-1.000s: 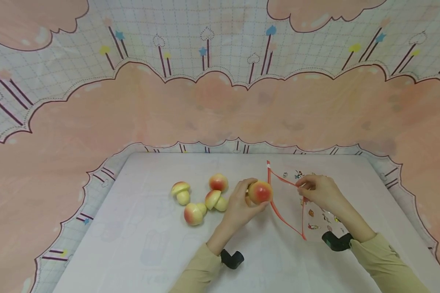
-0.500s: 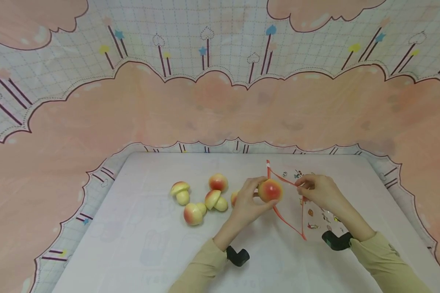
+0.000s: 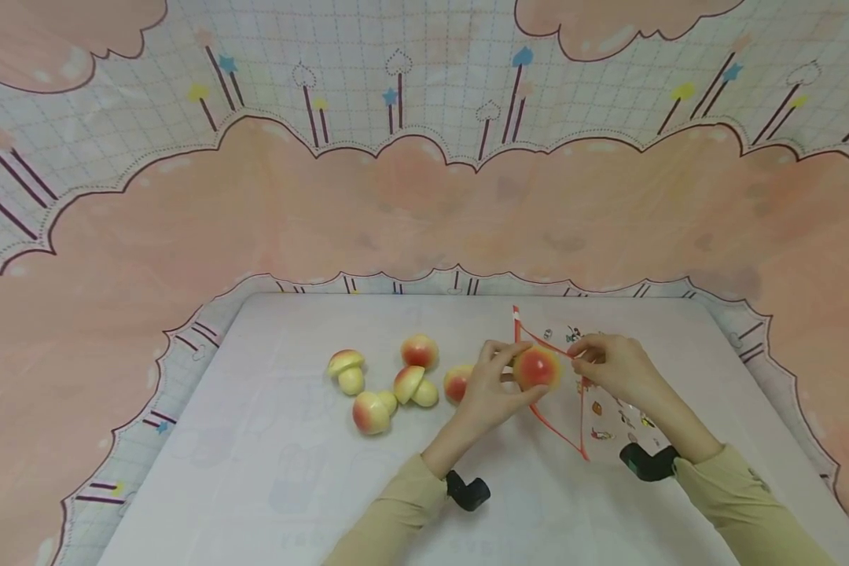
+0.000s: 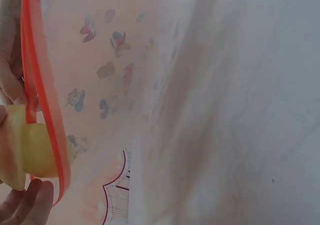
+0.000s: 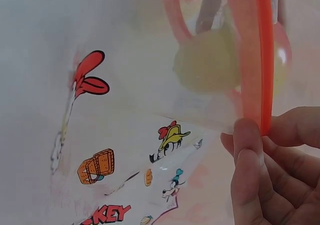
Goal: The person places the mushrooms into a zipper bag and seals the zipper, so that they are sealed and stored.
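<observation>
A toy mushroom (image 3: 538, 367) with a red-and-yellow cap is gripped by my left hand (image 3: 484, 393), thumb and fingers round the cap. Its pale stem (image 4: 40, 150) pokes into the mouth of a clear zip bag (image 3: 608, 424), as both wrist views show. The bag has a red-orange rim (image 5: 265, 60) and cartoon prints. My right hand (image 3: 608, 365) pinches that rim between thumb and fingers, keeping the mouth spread apart. Right beside my left hand lies another toy mushroom (image 3: 457, 384), partly covered by the hand in the head view.
Several more toy mushrooms lie left of my hands: one far left (image 3: 347, 373), one at the back (image 3: 420, 351), one in the middle (image 3: 410, 384) and one in front (image 3: 372, 413). The white table (image 3: 255, 487) ends at a patterned cloth backdrop (image 3: 424, 212).
My left hand has carried the toy mushroom rightward to the bag's mouth, uncovering another mushroom behind it. My right hand stays at the rim.
</observation>
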{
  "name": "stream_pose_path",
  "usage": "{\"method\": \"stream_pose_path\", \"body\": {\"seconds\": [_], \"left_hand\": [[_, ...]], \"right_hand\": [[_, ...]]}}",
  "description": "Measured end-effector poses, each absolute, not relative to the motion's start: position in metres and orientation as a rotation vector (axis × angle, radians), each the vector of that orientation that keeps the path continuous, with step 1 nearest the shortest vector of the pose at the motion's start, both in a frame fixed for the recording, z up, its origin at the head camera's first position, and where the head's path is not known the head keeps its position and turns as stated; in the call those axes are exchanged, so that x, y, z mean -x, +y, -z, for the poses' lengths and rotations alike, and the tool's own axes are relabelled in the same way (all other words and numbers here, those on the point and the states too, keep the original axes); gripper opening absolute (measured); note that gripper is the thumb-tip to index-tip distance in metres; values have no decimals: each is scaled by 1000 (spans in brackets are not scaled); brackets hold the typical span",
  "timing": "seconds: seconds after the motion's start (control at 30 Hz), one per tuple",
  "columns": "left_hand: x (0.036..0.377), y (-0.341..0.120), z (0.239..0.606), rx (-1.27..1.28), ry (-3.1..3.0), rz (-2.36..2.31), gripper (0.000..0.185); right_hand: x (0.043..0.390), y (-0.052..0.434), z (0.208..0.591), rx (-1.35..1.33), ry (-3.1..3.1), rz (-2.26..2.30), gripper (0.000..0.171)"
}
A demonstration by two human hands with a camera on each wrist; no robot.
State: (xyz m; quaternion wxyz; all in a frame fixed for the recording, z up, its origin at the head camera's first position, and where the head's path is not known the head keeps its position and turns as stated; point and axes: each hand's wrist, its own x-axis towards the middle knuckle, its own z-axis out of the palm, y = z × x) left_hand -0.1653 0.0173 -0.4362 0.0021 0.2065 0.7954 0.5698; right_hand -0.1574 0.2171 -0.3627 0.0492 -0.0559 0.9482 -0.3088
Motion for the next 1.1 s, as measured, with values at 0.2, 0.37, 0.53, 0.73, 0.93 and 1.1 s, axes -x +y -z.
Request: {"method": "stream_pose_path", "body": {"seconds": [0.2, 0.37, 0.53, 0.73, 0.93, 1.1], "left_hand": [[165, 21, 434, -707, 2565, -1679, 61], [165, 25, 432, -798, 2624, -1612, 61], [165, 26, 433, -846, 2680, -1535, 62], [164, 25, 437, -871, 2735, -1466, 65], [164, 24, 438, -900, 2741, -1428, 66], [163, 25, 437, -923, 2706, -1432, 64]], "right_hand": [[158, 214, 361, 162, 2897, 937, 23], [158, 214, 359, 196, 2917, 940, 21], [157, 214, 357, 212, 2932, 934, 21], [156, 216, 355, 207, 2923, 962, 22], [156, 217, 354, 198, 2942, 969, 22], [155, 216, 353, 213, 2977, 949, 21]]}}
